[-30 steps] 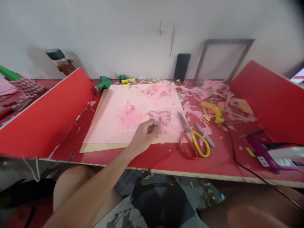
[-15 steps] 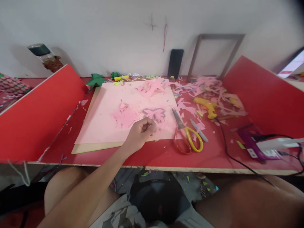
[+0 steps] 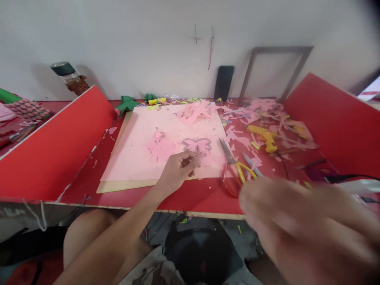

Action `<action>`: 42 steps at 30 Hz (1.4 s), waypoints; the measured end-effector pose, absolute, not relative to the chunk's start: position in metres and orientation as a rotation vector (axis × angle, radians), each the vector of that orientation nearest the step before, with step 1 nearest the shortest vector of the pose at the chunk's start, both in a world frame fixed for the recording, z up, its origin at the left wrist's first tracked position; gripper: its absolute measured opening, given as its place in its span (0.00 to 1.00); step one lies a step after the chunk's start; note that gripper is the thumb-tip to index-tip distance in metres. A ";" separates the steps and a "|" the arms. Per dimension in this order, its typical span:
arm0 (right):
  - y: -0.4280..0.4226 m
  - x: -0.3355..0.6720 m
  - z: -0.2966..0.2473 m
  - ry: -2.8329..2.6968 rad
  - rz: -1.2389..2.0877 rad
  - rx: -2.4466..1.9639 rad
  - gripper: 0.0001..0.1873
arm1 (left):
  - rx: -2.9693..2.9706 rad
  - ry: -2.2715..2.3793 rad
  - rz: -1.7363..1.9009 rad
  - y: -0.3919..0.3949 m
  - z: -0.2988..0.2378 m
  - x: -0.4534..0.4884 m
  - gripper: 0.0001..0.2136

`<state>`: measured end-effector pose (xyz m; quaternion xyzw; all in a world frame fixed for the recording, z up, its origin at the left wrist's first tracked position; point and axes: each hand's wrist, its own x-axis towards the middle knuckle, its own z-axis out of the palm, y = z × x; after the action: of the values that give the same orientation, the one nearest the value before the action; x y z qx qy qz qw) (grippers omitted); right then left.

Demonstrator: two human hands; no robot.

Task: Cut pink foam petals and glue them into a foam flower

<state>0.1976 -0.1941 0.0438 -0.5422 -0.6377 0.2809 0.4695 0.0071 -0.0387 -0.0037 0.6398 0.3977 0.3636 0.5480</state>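
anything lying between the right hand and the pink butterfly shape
Yes: in this view the scissors lie between the blurred right hand and the pink butterfly shape, though how high the hand is can't be told.

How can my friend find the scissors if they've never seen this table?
Start at the red table and find the big pink sheet on it. At the sheet's right edge lie the scissors, blades pointing towards the wall. Unlike the yellow glue gun farther right, they have one red handle loop and one yellow.
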 end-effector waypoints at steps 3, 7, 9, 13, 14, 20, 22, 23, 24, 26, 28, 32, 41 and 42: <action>-0.132 0.201 0.040 -1.477 0.595 -1.387 0.05 | 1.520 0.956 0.853 -0.039 -0.004 0.008 0.11; -0.094 0.209 0.013 -1.539 0.771 -1.454 0.17 | 1.493 0.904 0.803 -0.041 -0.005 0.011 0.11; -0.094 0.207 -0.001 -1.478 0.880 -1.448 0.18 | 1.508 0.880 0.765 -0.044 -0.006 0.013 0.10; -0.104 0.196 -0.016 -1.392 1.038 -1.392 0.12 | 1.549 0.871 0.723 -0.049 -0.006 0.015 0.09; -0.105 0.195 -0.018 -1.370 1.060 -1.370 0.12 | 1.550 0.866 0.715 -0.050 -0.007 0.015 0.09; -0.103 0.200 -0.022 -1.326 1.155 -1.286 0.14 | 1.545 0.825 0.674 -0.055 -0.009 0.018 0.07; -0.103 0.201 -0.021 -1.315 1.161 -1.276 0.14 | 1.581 0.833 0.680 -0.056 -0.009 0.019 0.07; -0.103 0.202 -0.021 -1.308 1.156 -1.272 0.14 | 1.618 0.844 0.679 -0.056 -0.008 0.018 0.08; -0.103 0.202 -0.021 -1.300 1.149 -1.270 0.13 | 1.672 0.866 0.672 -0.055 -0.006 0.017 0.09; -0.103 0.204 -0.023 -1.284 1.126 -1.277 0.13 | 1.826 0.963 0.654 -0.047 0.001 0.007 0.13; -0.103 0.206 -0.025 -1.285 1.072 -1.312 0.14 | 2.002 1.174 0.683 -0.032 0.011 -0.012 0.13; -0.103 0.209 -0.033 -1.376 0.910 -1.383 0.13 | 2.178 1.896 0.723 0.012 0.027 -0.069 0.08; -0.104 0.209 -0.039 -1.473 0.911 -1.383 0.12 | 2.081 2.059 0.218 0.049 0.010 -0.106 0.24; -0.104 0.209 -0.038 -1.470 0.920 -1.378 0.12 | 2.093 2.076 0.211 0.049 0.009 -0.102 0.24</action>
<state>0.2089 -0.1042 -0.0381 -0.5565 -0.5938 0.3717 0.4467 -0.1025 0.0486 0.0090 0.7051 0.6994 0.0710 0.0929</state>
